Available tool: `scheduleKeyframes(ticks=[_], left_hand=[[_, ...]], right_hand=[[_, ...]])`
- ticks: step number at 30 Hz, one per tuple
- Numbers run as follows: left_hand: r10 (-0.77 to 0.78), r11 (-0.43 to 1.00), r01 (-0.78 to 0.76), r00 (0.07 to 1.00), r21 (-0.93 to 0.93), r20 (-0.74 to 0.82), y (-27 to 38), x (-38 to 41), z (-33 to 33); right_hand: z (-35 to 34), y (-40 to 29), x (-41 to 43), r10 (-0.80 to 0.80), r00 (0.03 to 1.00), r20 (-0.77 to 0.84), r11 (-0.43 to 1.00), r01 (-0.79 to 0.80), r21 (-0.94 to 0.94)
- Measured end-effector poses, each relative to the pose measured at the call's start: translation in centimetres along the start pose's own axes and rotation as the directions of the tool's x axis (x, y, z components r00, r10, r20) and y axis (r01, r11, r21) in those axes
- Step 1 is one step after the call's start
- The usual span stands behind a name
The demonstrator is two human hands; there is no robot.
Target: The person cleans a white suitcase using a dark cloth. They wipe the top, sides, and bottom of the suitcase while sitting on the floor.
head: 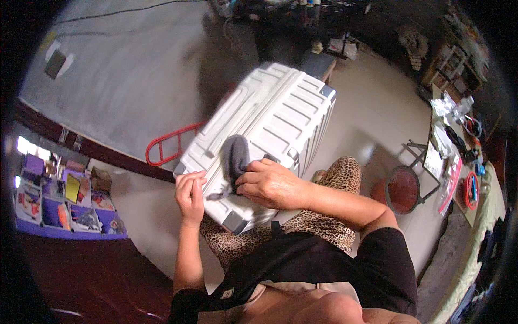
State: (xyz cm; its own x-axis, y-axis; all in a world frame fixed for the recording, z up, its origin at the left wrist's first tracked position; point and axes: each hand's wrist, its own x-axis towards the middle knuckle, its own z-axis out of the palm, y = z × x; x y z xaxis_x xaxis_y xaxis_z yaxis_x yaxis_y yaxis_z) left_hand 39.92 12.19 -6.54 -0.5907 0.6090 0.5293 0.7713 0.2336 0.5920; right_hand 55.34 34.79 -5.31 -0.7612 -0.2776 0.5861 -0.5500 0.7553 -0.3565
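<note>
A white hard-shell suitcase [279, 117] with ribbed sides and grey corner guards lies tilted before my knees. My right hand [267, 184] grips a dark grey cloth [236, 156], which rests on the suitcase's shell. The cloth's upper part bulges above my fingers and its lower edge touches the shell near the seam. At the suitcase's near left corner, my left hand [191, 194] lies on the edge with its fingers bent over it; it holds nothing loose.
A red metal frame [164, 143] stands behind the suitcase at left. Purple bins [52, 212] with small items are at far left. To the right are a red round stool [402, 189] and a cluttered table [435, 164]. A small dark bench [317, 65] stands beyond.
</note>
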Motion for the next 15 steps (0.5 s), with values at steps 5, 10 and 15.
scheduleKeyframes(ticks=[5,10,15], left_hand=[[0.032,0.893,-0.092,0.989,0.441,0.142,4.0,4.0,2.4],[-0.057,0.890,-0.133,0.917,0.436,0.396,3.5,5.1,4.3],[-0.074,0.874,-0.149,0.900,0.463,0.429,3.0,5.2,2.7]], right_hand=[[-3.9,11.1,-2.1,0.291,0.944,-0.155,0.808,-0.329,-0.488],[-12.9,17.5,-7.6,0.600,0.628,-0.495,0.419,-0.774,-0.475],[-7.3,13.6,-8.2,0.464,0.771,-0.437,0.493,-0.634,-0.595]])
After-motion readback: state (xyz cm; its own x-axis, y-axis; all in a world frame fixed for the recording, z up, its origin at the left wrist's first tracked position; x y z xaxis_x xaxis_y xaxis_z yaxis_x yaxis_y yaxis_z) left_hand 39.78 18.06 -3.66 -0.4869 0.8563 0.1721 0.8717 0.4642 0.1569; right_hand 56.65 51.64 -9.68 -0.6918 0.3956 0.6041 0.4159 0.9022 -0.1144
